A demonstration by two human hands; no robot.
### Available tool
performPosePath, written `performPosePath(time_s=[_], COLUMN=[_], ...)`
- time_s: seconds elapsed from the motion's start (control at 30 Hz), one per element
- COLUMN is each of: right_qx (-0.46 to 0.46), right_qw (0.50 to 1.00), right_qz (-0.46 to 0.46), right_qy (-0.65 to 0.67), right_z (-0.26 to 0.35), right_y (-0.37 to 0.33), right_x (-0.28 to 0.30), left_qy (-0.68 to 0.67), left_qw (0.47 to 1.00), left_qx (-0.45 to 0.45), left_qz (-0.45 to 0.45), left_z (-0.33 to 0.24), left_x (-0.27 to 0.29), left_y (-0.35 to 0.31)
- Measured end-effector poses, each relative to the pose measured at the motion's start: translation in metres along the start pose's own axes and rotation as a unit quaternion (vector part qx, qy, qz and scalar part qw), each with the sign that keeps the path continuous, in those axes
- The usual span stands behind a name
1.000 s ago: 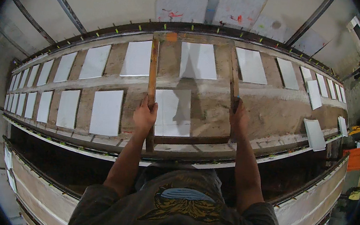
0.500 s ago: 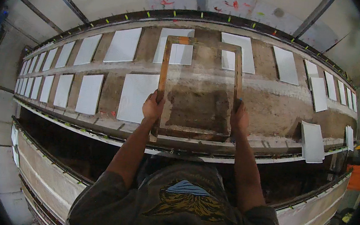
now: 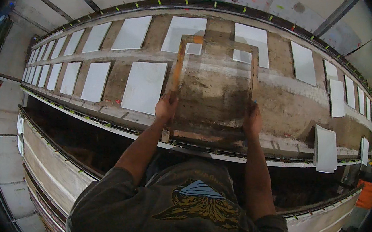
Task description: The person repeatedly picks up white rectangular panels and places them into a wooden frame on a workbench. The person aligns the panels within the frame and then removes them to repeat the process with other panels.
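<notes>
A worn wooden screen frame (image 3: 177, 72) is held level over a long, stained table (image 3: 281, 105), and the table's surface shows through its middle. My left hand (image 3: 166, 107) wraps round its left bar near the close end. On the opposite bar, my right hand (image 3: 252, 120) is closed in the same way. Beyond the frame's far corners lie two white sheets (image 3: 184, 28), partly covered by it. Another white sheet (image 3: 144, 87) lies flat just left of my left hand. Whether the frame touches the table cannot be made out.
White sheets run in two rows along the table to the left, with more at the far right (image 3: 304, 64). A small overlapping pile of sheets (image 3: 325, 149) hangs over the near edge at right. Small yellow-green markers line the table's rail (image 3: 215, 4). Behind me stands another long table (image 3: 57, 153).
The view has shifted, and the frame now sits slightly further right relative to the sheets, more clear of the near-left one. Both hands keep their hold on it.
</notes>
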State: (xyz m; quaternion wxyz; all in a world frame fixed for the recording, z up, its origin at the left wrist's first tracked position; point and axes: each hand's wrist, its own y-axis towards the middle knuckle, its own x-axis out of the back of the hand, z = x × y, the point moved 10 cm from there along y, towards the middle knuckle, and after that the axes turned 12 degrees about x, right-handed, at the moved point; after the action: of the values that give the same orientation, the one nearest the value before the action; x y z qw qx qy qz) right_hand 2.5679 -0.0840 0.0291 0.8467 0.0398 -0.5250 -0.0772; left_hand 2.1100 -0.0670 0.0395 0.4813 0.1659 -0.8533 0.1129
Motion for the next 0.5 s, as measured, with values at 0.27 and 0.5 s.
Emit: performPosePath(time_s=[0.27, 0.5], right_qx=[-0.042, -0.058], right_qw=[0.999, 0.998], right_qz=[0.0, 0.009], right_qy=[-0.018, -0.02], right_z=[-0.012, 0.001], right_y=[-0.022, -0.024], right_x=[0.022, 0.04], left_qy=[0.021, 0.022], left_qw=[0.999, 0.999], left_qx=[0.025, 0.026], left_qz=[0.019, 0.032], left_z=[-0.021, -0.007], left_x=[-0.002, -0.018], left_y=[-0.017, -0.018])
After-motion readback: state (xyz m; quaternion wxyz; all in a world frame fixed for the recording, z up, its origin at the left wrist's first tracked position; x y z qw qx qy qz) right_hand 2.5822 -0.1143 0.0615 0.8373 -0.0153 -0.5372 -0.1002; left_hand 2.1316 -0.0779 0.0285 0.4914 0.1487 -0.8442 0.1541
